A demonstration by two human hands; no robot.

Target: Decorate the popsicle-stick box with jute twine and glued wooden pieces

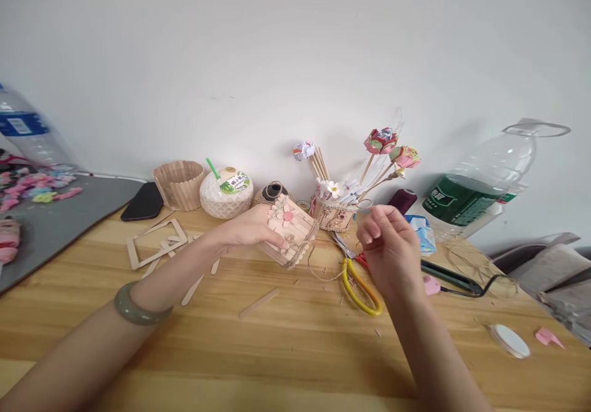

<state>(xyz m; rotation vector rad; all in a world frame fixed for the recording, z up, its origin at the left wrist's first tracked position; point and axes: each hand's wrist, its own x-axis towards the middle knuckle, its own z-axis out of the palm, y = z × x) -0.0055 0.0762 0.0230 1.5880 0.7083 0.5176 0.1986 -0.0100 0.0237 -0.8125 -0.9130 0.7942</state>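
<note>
My left hand (pixel 252 227) grips a small holder made of popsicle sticks (pixel 295 230), tilted on its side above the wooden table (pixel 295 350), with a pink flower on its face. Thin twine (pixel 318 264) trails from the holder down to the table. My right hand (pixel 390 242) hovers to the right of the holder with its fingers pinched; what it pinches is too small to make out. Yellow-handled scissors (pixel 357 282) lie just below and between the hands. A green bangle (pixel 138 310) sits on my left wrist.
Along the wall stand a popsicle-stick basket (pixel 179 184), a white coconut cup (pixel 226 191), a twine spool (pixel 271 193), a jar of paper flowers (pixel 335 212) and a lying plastic bottle (pixel 480 184). Loose sticks and a stick frame (pixel 154 242) lie left; a black phone (pixel 144 201) sits behind.
</note>
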